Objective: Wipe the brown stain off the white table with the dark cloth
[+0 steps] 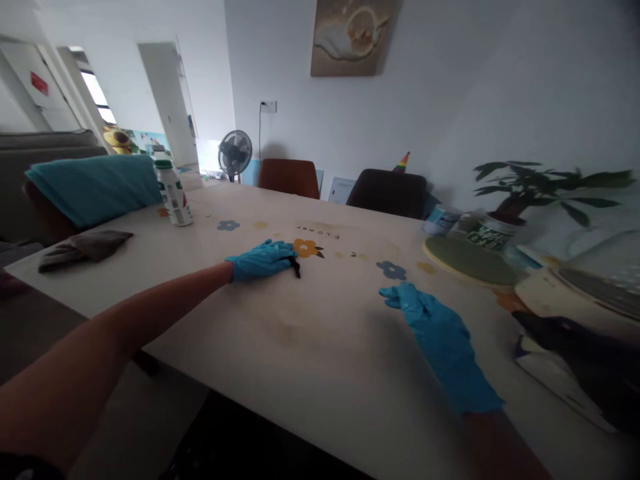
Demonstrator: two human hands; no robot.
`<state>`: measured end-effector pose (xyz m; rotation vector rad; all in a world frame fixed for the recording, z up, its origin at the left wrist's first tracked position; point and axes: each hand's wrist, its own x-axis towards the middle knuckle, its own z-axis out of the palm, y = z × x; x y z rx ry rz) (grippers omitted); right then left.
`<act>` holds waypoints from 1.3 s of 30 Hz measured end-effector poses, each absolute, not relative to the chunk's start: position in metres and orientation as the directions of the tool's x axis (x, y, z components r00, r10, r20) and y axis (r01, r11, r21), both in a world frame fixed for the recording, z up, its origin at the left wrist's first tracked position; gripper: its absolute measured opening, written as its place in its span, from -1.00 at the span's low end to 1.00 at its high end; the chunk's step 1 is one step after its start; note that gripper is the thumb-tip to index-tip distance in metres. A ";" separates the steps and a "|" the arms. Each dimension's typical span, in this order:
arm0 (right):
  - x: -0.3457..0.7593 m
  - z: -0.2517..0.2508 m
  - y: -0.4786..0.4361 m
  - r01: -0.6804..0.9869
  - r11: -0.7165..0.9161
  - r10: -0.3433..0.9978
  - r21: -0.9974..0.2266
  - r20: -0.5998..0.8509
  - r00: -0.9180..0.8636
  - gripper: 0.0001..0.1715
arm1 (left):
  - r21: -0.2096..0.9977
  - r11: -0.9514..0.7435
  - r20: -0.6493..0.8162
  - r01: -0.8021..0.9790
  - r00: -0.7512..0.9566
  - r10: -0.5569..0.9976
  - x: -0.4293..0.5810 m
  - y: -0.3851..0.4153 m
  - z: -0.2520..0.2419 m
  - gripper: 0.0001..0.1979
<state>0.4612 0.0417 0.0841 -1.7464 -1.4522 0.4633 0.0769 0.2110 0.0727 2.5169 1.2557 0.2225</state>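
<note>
The left hand [265, 260], in a blue glove [245, 267], lies palm down just beside the orange flower [305, 248] printed on the table [340, 333]. Its fingers are nearly straight and close together over a small black thing [296, 269], whose free end pokes out on the near side of the flower. The fingers hide the rest, so I can't tell whether they grip it or only press it; the flat palm suggests it is being pinned against the surface. The right hand [433, 333], gloved too, is to the right of the flower and nearer the person, fingers loosely bent, nothing visible in it; it seems kept raised to stay out of the other's way.

A faint brownish patch [290, 331] marks the tabletop on the near side of the flower. Left of the flower lie a crumpled dark cloth [86, 249] and, farther back, an upright bottle [173, 193], perhaps set aside to leave working room. To its right, a potted plant [495, 230] stands behind a round green mat [470, 260].

Beyond the flower, a brown chair [289, 177] and a dark chair [387, 193] face the table; a fan [235, 153] stands farther back, left of it, and a picture [350, 37] hangs above on the wall.
</note>
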 end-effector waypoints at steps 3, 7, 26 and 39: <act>0.459 0.086 0.039 0.658 -0.052 0.946 -0.751 0.173 0.273 -0.38 | 0.320 -0.529 0.017 0.786 0.554 0.833 0.093 0.242 0.077 -0.46; 0.459 0.084 0.035 0.676 -0.035 0.955 -0.736 0.174 0.238 -0.35 | 0.308 -0.466 0.025 0.829 0.483 0.875 0.113 0.284 0.076 -0.49; 0.453 0.087 0.033 0.669 -0.074 0.946 -0.739 0.161 0.283 -0.43 | 0.221 -0.422 0.012 0.879 0.431 0.902 0.133 0.316 0.076 -0.47; 0.454 0.088 0.041 0.638 0.046 0.943 -0.769 0.245 0.226 -0.46 | 0.340 -0.604 -0.057 0.721 0.657 0.752 0.104 0.180 0.069 -0.28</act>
